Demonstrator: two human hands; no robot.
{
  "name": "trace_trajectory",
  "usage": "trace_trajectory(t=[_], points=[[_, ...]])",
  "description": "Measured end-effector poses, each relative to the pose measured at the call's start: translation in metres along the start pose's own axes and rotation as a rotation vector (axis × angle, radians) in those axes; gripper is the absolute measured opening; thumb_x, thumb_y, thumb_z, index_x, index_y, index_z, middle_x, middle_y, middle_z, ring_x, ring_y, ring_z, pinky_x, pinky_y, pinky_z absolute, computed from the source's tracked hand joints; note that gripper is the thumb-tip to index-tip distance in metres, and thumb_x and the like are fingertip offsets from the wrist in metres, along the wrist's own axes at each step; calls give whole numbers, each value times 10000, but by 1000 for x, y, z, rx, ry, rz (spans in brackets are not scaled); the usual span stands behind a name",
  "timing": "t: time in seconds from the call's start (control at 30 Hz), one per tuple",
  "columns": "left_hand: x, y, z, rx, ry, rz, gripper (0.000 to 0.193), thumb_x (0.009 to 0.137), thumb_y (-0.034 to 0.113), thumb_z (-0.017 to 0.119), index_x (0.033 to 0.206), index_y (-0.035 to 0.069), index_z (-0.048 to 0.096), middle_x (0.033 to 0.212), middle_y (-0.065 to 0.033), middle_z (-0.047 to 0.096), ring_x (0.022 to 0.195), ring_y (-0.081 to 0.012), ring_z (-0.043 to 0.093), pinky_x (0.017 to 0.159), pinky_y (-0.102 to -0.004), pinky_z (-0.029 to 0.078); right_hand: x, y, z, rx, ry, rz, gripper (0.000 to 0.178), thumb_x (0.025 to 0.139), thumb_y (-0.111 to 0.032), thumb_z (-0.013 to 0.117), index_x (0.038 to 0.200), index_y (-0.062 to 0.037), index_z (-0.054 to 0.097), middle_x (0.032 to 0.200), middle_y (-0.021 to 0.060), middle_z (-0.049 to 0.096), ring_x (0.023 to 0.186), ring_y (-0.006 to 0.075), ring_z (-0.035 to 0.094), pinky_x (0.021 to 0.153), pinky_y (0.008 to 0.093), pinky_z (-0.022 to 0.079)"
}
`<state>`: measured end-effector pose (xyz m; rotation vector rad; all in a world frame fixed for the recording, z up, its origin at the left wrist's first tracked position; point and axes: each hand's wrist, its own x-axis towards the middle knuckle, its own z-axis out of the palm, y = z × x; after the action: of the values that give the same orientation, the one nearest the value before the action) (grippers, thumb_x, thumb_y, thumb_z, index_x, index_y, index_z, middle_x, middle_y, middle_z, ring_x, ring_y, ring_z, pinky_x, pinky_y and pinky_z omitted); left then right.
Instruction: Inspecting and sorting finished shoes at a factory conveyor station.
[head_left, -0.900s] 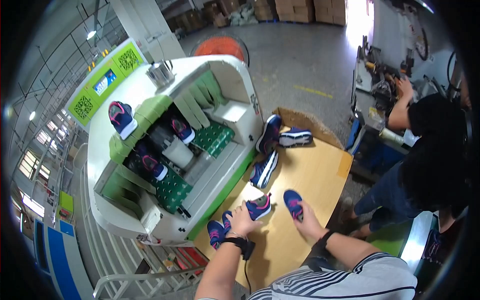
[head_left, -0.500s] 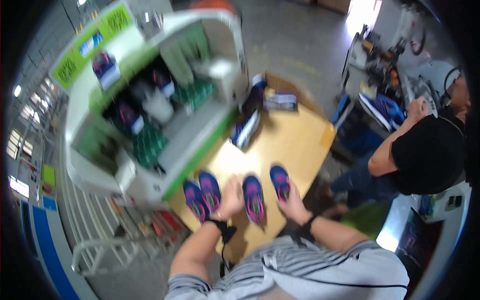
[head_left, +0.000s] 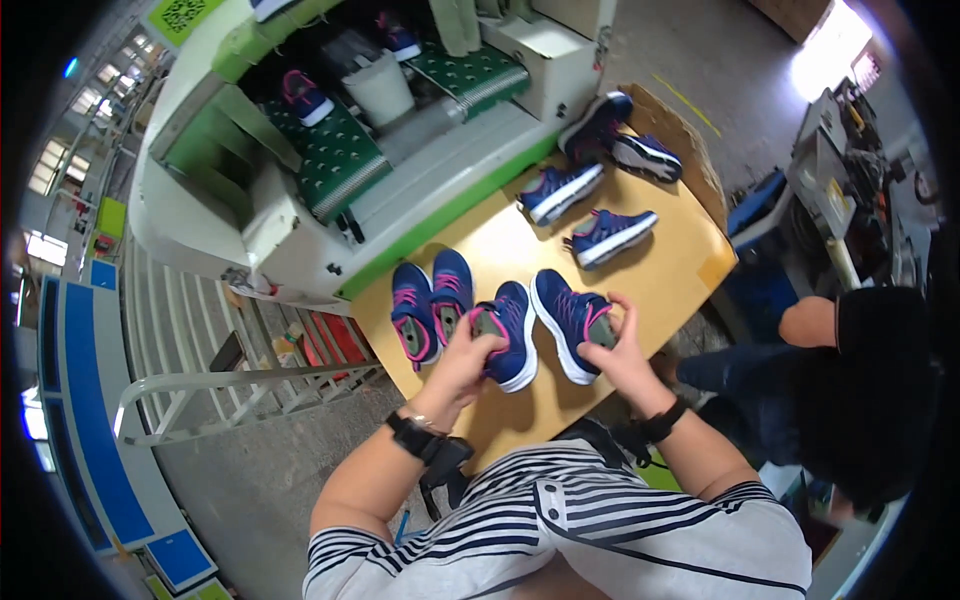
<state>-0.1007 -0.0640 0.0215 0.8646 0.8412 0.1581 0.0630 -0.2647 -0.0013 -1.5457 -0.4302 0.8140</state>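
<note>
My left hand [head_left: 462, 365] is closed round the heel of a navy sneaker [head_left: 517, 330] with pink trim and a white sole. In my right hand [head_left: 628, 358], thumb and fingers grip the heel of a matching sneaker [head_left: 565, 312]. Both shoes are tilted, with their white soles turned toward each other over the wooden table [head_left: 690, 245]. Just left of my left hand, two more navy and pink sneakers, one [head_left: 410, 300] beside the other [head_left: 453, 285], stand upright, toes pointing away from me.
Beyond my hands lie several navy sneakers [head_left: 612, 237], some by a cardboard sheet [head_left: 690, 130]. A white and green machine [head_left: 440, 195] borders the table's far left; sneakers ride on its green belts [head_left: 330, 165]. A metal rail [head_left: 240, 385] is at left, and a person [head_left: 850, 390] is at right.
My left hand has taken hold of the sneaker that stood between my hands. Both held shoes are now tilted and closer together. The view has shifted, and the person at right has moved.
</note>
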Motion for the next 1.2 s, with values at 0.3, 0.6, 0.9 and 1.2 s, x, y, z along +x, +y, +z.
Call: trace_trajectory(t=[0.3, 0.6, 0.9, 1.2], points=[[45, 218, -37, 572, 597, 945, 901, 873, 170, 690, 1567, -58, 163, 1433, -209, 474, 1272, -267, 503, 1105, -331, 371, 228, -213, 108, -286, 80, -997, 765, 791, -143, 765, 1444, -51, 377, 1346, 242, 531, 1230, 374, 564, 1068, 430, 436], [96, 209, -20, 1157, 827, 1370, 764, 963, 215, 641, 1548, -55, 230, 1603, -291, 159, 1502, -440, 159, 1213, -533, 181, 280, -119, 160, -552, 271, -801, 778, 927, -161, 616, 1584, -61, 211, 1596, 266, 268, 1449, 472, 293, 1184, 575, 238], [195, 100, 35, 1245, -18, 713, 513, 1007, 346, 567, 1392, 12, 507, 1317, -235, 590, 1265, -417, 523, 1072, -488, 381, 99, 44, -53, -920, 505, -258, 990, 847, -400, 762, 1569, -12, 207, 1606, 255, 243, 1479, 430, 267, 1207, 519, 221], [245, 61, 129, 1308, -179, 494, 782, 807, 273, 777, 1458, 7, 433, 1274, -278, 600, 1231, -393, 570, 1080, -450, 416, 109, 79, -55, -612, 758, -24, 1056, 717, -168, 818, 1568, -103, 195, 1589, 284, 219, 1480, 429, 247, 1201, 466, 257]])
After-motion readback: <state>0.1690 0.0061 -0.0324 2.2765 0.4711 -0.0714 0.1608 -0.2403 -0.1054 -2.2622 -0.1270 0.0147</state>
